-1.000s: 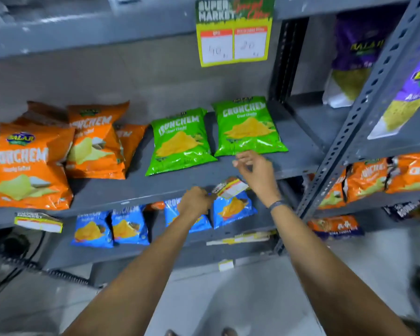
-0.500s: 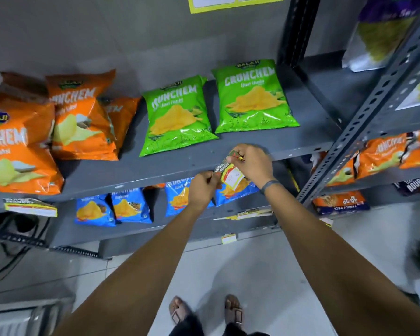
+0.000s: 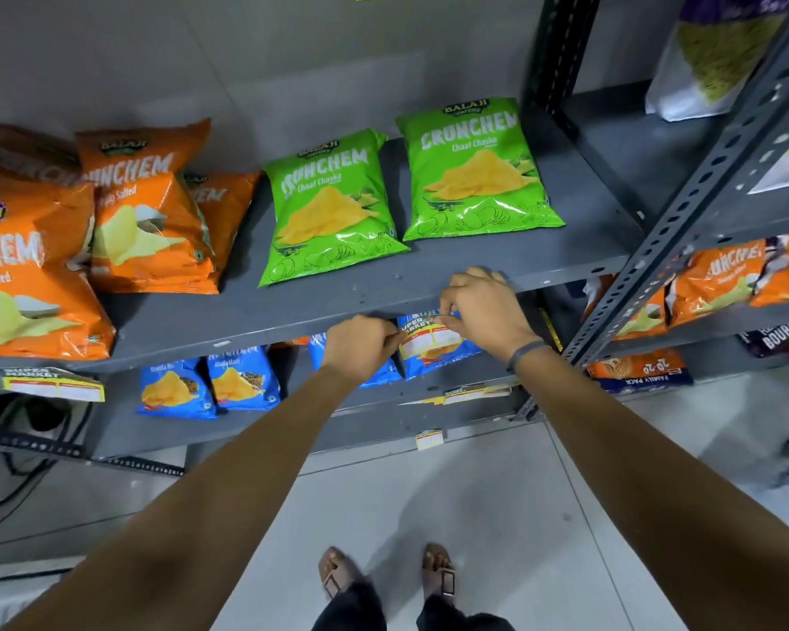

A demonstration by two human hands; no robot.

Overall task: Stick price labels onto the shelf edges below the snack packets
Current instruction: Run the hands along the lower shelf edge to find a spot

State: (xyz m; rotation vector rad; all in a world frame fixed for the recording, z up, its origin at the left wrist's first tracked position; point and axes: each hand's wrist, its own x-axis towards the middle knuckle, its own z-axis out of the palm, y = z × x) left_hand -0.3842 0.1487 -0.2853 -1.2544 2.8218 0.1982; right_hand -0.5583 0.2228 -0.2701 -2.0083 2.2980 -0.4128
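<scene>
A yellow and white price label (image 3: 430, 335) hangs flat against the front edge of the grey shelf (image 3: 292, 311), just below two green snack packets (image 3: 333, 207). My left hand (image 3: 361, 346) pinches the label's left end. My right hand (image 3: 483, 311) grips its right top corner, fingers hooked over the shelf edge. Orange snack packets (image 3: 146, 220) lie on the same shelf to the left. Another price label (image 3: 53, 384) is stuck on the shelf edge under them.
Blue snack packets (image 3: 210, 384) lie on the shelf below, with a label (image 3: 474, 394) on its edge and a small label (image 3: 429, 439) lower down. A slotted grey upright (image 3: 684, 211) stands right, with more packets (image 3: 716, 280) beyond. My feet (image 3: 388, 576) stand on the pale floor.
The camera tilted further down. Both hands turned the label from a tilted, loose hold to flat against the shelf edge, stretched between them.
</scene>
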